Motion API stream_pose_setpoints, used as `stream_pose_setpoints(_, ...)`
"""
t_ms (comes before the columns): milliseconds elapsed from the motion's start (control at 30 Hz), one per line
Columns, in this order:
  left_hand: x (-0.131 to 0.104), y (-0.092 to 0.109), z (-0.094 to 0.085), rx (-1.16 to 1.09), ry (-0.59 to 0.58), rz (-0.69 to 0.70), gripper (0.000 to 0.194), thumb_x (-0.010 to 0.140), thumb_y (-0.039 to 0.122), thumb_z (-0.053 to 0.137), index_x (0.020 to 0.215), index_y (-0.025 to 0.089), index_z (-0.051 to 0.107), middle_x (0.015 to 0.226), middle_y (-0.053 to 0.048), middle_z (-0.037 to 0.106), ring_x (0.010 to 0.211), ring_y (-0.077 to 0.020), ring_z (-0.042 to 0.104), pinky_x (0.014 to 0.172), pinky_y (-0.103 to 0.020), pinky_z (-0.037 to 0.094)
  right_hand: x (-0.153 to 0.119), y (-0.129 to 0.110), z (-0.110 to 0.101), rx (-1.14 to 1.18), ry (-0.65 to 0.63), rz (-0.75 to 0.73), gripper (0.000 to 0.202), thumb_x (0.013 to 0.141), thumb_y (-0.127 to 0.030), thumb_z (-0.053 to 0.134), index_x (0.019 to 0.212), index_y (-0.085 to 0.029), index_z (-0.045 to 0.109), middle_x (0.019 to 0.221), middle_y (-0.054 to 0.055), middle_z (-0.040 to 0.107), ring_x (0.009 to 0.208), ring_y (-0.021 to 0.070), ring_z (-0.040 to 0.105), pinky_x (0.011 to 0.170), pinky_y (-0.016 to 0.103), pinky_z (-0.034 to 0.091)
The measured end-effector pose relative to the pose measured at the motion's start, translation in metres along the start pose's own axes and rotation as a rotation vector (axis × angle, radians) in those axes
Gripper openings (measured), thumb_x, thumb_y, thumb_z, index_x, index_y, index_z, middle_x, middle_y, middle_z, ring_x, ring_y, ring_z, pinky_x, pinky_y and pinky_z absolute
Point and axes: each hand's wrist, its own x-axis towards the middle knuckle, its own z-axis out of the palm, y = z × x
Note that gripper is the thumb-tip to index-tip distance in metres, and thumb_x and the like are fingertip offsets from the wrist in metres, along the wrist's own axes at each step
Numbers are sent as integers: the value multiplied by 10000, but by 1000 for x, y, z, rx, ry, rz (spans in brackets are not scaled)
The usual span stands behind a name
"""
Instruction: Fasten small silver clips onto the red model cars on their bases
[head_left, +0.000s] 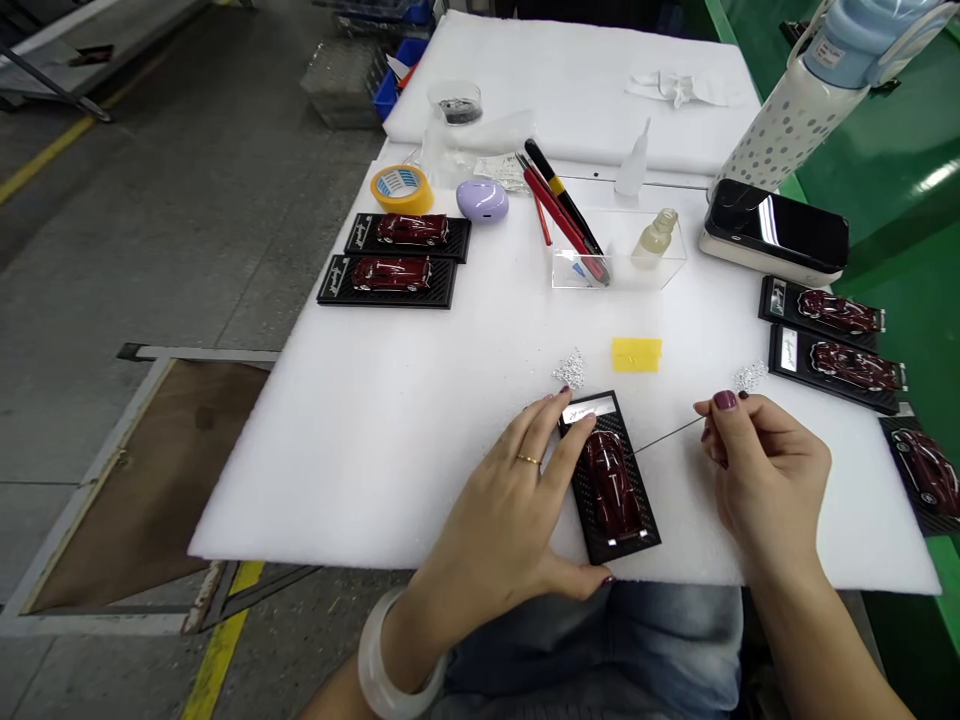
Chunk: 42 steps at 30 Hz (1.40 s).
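Note:
A dark red model car (613, 485) is fixed on a black textured display base (592, 540), which lies at the table's front edge. My left hand (502, 510) spans this base, fingertips at its far end by the silver nameplate (587, 411) and thumb at its near corner. In a pinch, my right hand (765, 470) holds a thin needle-like rod (670, 435). The rod's tip points left, by the side of the car; whether it touches cannot be made out. Small piles of tiny silver parts (570, 369) and similar bits (750, 376) lie beyond the hands, near a yellow sticky note (637, 355).
More model cars on bases stand at left (390, 275) and right (855, 365). Behind are a clear tray (622, 275) with pens and a small bottle, yellow tape (401, 190), a purple case (482, 201), a phone (780, 225) and a tall dotted bottle (795, 120).

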Motion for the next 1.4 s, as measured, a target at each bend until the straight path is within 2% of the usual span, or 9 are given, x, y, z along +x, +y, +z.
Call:
stream_pose_setpoints(133,0,0,0,-39,1,-9,1387,421,816,858,1496,110,339,1534,-239,438,1382,-409,493,1092,-562,594,6,-9,-2,66,88,-161,328,857,-452,773,686,-187,684,662,0,658,515,78,512,478,239,374)
stream_pose_setpoints(267,1,-1,1,-137,-25,29,1352,418,728,914,1488,141,332,1549,-225,426,1408,-407,477,1092,-568,593,53,-45,-1,19,423,-731,264,859,-412,766,717,-194,720,659,8,683,493,109,532,465,279,373)
stream_pose_setpoints(333,1,-1,2,-176,-55,37,1353,419,684,935,1499,158,314,1581,-220,395,1439,-409,455,1110,-573,580,87,-70,5,-65,376,-902,285,897,-426,720,734,-193,712,669,20,667,574,126,569,538,292,394)
stream_pose_setpoints(467,0,-3,5,-204,-96,22,1361,429,684,931,1522,187,289,1622,-210,354,1479,-415,424,1145,-589,551,139,-105,33,-310,187,-864,295,974,-375,599,733,-208,634,711,39,632,670,126,531,642,299,394)
stream_pose_setpoints(667,-1,-3,5,-252,-101,-9,1338,420,624,956,1517,210,312,1639,-195,347,1502,-405,409,1186,-586,516,160,-101,66,-616,67,-794,255,868,-237,647,633,-198,555,623,13,564,591,123,425,621,320,268)
stream_pose_setpoints(900,1,-4,4,-136,-92,55,1444,483,813,836,1569,86,222,1626,-237,361,1509,-373,413,1221,-493,496,118,-105,24,-509,251,-999,395,982,-427,561,643,-239,488,670,41,520,739,175,524,763,363,362)
stream_pose_setpoints(967,0,-4,4,-120,-88,71,1436,498,836,809,1562,58,239,1629,-245,352,1516,-368,403,1232,-483,484,84,-96,18,-318,188,-1001,324,967,-386,616,686,-236,562,715,37,569,758,185,564,793,385,397)
stream_pose_setpoints(1133,0,-5,2,-154,-96,65,1356,557,811,801,1555,59,272,1643,-225,337,1539,-346,369,1262,-473,451,18,-57,17,-239,-315,-805,131,938,-196,656,812,-231,646,743,-3,644,697,152,556,720,379,386)
stream_pose_setpoints(1400,2,-4,1,-149,-89,62,1318,604,848,734,1555,57,277,1645,-226,331,1548,-340,351,1282,-462,418,20,-40,20,-280,-303,-737,158,951,-202,655,801,-234,620,750,-9,645,719,145,528,706,366,349)
